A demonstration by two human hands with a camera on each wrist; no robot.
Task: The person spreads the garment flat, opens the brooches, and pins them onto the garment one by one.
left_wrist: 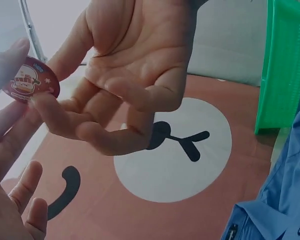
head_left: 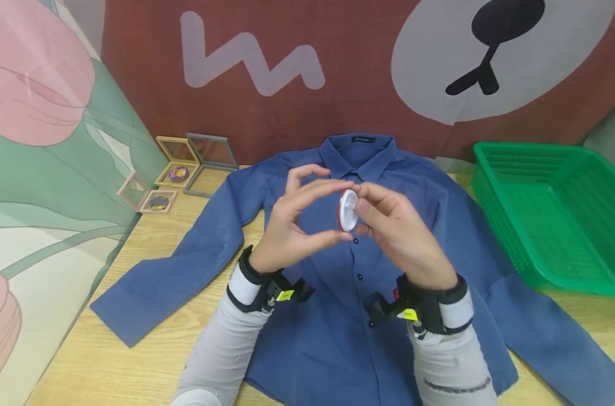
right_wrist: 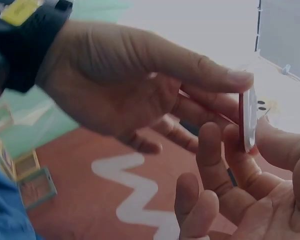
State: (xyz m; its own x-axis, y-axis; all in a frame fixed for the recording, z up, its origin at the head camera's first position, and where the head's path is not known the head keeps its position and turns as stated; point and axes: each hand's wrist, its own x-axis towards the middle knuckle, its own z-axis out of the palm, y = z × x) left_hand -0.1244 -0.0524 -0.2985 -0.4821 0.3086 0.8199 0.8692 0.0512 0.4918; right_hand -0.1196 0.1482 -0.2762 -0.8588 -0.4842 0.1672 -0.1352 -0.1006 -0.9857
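A round pin badge (head_left: 348,211) is held upright over the shirt's chest, its white back towards the right hand. My left hand (head_left: 302,220) grips it by the rim, thumb below and fingertips above. With thumb and fingers, my right hand (head_left: 401,228) pinches at the pin on the back. The left wrist view shows the badge's (left_wrist: 34,82) red printed face with a cartoon figure. Seen edge-on in the right wrist view, the badge (right_wrist: 247,120) lies between both hands' fingers. Under the hands a blue button-up shirt (head_left: 327,316) lies spread, collar away from me.
A green plastic basket (head_left: 495,220) stands at the right, beside the shirt's sleeve. At the back left are small open display frames: a wooden one (head_left: 160,180) with a purple badge, a grey one (head_left: 198,185), and a pale one (head_left: 171,204) with a dark badge.
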